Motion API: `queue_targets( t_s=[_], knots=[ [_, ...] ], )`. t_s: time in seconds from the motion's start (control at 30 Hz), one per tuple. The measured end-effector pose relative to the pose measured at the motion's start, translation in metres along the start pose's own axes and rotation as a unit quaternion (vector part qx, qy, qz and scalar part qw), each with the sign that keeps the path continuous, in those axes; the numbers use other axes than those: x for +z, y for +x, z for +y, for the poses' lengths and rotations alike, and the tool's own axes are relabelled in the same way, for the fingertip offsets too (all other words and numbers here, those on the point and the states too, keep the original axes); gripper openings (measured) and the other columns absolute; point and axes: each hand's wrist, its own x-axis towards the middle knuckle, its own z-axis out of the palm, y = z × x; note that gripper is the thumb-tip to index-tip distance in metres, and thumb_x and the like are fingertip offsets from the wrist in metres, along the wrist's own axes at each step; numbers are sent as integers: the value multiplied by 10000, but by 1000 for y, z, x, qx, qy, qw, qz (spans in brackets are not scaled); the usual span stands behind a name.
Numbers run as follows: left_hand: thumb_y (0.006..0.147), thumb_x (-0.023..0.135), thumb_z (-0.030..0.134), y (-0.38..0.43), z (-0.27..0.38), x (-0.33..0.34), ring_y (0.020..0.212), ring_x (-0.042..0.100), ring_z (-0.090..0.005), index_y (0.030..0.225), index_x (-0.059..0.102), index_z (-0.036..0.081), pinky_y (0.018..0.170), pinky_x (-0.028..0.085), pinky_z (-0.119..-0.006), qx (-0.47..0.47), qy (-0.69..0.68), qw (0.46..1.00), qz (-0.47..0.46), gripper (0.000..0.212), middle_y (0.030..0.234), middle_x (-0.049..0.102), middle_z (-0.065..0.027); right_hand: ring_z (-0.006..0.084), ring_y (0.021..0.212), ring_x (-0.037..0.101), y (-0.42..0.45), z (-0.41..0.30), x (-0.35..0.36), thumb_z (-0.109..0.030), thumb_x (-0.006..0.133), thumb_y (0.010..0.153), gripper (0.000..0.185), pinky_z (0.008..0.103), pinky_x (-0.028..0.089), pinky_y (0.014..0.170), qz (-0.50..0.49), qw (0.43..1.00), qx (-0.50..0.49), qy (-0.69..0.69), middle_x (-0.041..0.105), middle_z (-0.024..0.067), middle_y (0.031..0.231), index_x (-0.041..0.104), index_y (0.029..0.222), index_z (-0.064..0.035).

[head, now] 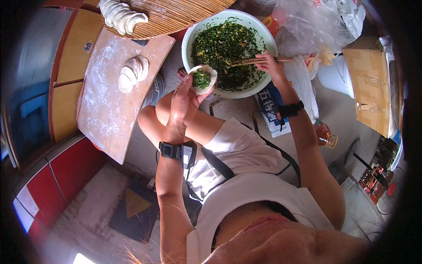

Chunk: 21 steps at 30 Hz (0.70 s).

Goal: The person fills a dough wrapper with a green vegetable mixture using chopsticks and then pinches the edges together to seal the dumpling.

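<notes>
My left hand holds a round dumpling wrapper with a mound of chopped green filling on it, close to the near left rim of a large pale bowl. That bowl contains more chopped green filling with yellow bits. Between the fingers of my right hand is a pair of wooden chopsticks, their tips over the filling in the bowl. A small pile of wrappers lies on the floured wooden board to my left.
Folded dumplings line the left end of a slatted tray beyond the board. Clear plastic bags, a white bucket and a cardboard box stand at the right. A printed blue-and-white bag lies on the floor beside the bowl.
</notes>
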Motion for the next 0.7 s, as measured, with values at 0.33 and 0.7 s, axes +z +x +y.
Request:
queue_targets(
  t_s=[0.33, 0.7],
  knots=[
    [1038, 427, 240, 2, -7, 2, 1188, 585, -302, 1342, 444, -26, 980, 542, -413, 4, -5, 1000, 4, 404, 1322, 546, -175, 159, 779, 653, -26, -35, -10, -399, 546, 989, 460, 278, 533, 773, -7, 996, -48, 72, 697, 108, 981, 671, 1105, 28],
    [1048, 396, 249, 5, -6, -14, 1248, 531, -346, 1394, 391, -11, 1023, 510, -409, -3, -10, 1000, 14, 433, 1388, 485, -201, 189, 827, 700, 15, -6, 19, -367, 501, 1012, 444, 280, 572, 745, -36, 980, -159, -118, 710, 130, 1056, 680, 1098, 30]
  ],
)
